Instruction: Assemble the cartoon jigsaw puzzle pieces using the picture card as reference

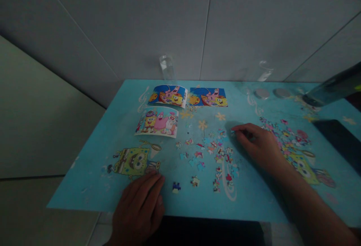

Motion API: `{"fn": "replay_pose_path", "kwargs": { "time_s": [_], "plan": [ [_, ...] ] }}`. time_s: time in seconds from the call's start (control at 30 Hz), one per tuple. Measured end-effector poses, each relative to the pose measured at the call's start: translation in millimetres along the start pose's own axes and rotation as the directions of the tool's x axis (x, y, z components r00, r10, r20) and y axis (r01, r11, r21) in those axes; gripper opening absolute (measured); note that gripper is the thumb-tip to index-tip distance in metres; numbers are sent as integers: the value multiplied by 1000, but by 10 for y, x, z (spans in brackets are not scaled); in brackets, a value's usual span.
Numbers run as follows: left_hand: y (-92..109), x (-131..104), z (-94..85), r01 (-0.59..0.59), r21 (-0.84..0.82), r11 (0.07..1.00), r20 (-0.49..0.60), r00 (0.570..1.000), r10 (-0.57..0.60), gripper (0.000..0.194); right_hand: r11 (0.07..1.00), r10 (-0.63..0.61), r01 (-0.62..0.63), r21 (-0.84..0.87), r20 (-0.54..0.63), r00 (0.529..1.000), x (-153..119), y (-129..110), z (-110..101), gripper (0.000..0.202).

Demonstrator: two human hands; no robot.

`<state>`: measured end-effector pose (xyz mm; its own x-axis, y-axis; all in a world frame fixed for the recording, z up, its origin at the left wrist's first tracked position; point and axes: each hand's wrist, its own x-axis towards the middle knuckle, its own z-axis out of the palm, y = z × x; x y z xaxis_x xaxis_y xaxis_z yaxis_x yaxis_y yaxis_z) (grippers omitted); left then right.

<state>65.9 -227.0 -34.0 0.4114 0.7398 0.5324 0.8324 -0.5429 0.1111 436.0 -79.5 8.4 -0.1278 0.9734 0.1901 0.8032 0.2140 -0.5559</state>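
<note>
My right hand (258, 142) is closed in a pinch above the table, with a small light-blue jigsaw puzzle piece (232, 131) at its fingertips. To its left many loose puzzle pieces (199, 155) lie scattered. My left hand (141, 202) rests at the table's near edge, fingers stretched out and holding nothing. Just right of those fingers lies a dark blue and yellow puzzle piece (176, 187), with another single piece (194, 181) beyond it. A denser heap of pieces (291, 135) is partly hidden behind my right forearm.
Picture cards stand out at the back: a curved blue one (168, 95), a flat blue one (208, 97) and a pink-and-yellow one (158, 122). Clear jars (167, 67) stand by the wall. Round lids (262, 93), a dark bottle (332, 84) and a black phone-like slab (342, 140) are right.
</note>
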Motion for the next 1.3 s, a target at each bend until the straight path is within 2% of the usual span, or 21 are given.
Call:
{"fn": "replay_pose_path", "kwargs": {
  "time_s": [1.3],
  "plan": [
    [-2,-26,-10,18,11,1000,17,1000,-18,39,999,-43,43,16,33,999,0,-51,-20,22]
  ]
}}
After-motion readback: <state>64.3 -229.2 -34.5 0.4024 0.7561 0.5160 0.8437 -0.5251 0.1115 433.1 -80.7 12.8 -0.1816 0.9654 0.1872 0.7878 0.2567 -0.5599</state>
